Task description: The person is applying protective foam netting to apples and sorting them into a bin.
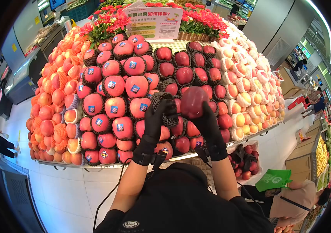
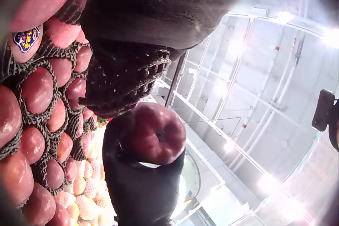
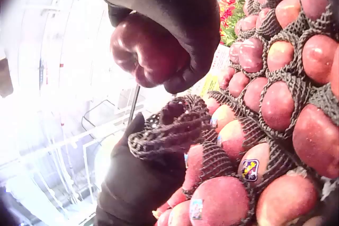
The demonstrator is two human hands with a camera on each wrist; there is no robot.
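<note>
My right hand [image 1: 209, 126], in a black glove, grips a dark red apple [image 1: 191, 101] above the fruit display. Its dimpled end shows in the left wrist view, with the glove wrapped round the sides of the apple [image 2: 154, 133]. Beside it, my left hand [image 1: 154, 121], also gloved in black, holds a dark foam net sleeve [image 3: 169, 133]. The sleeve's mouth faces the apple and looks hollow in the right wrist view. A small gap separates apple and sleeve there. Part of the sleeve is hidden by the left fingers.
Large stickered apples [image 1: 115, 105] in black nets fill the display's middle left, with darker red apples [image 1: 184, 75] to the right. Pale netted fruit [image 1: 247, 97] lines the right side. A sign [image 1: 155, 23] and red flowers stand behind. A bag of apples [image 1: 247, 161] sits lower right, near another person.
</note>
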